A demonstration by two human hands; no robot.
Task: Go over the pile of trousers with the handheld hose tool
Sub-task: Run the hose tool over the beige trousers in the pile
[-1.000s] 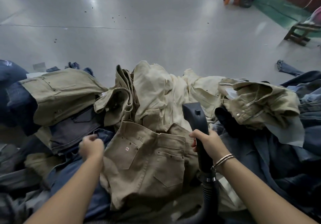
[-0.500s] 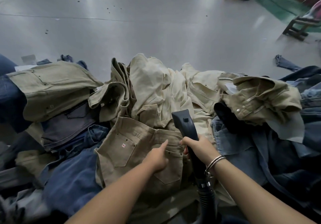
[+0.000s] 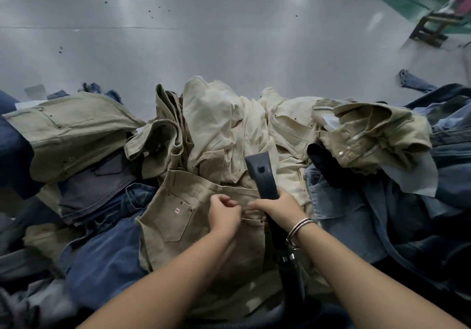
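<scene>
The right hand (image 3: 276, 207) is gripping the dark plastic hose tool (image 3: 262, 173); the left hand (image 3: 224, 214) is pinching the tan cotton trousers (image 3: 178, 216). Most of the pile looks untreated.

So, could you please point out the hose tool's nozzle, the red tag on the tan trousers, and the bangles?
hose tool nozzle (image 3: 260, 169), head view, on the flat dark face below its tip.
red tag (image 3: 177, 210), head view, on the back pocket's small label.
bangles (image 3: 300, 227), head view, on the metal bands at the right wrist.

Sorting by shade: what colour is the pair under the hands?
Khaki tan cotton trousers, clearest in the head view.
</scene>
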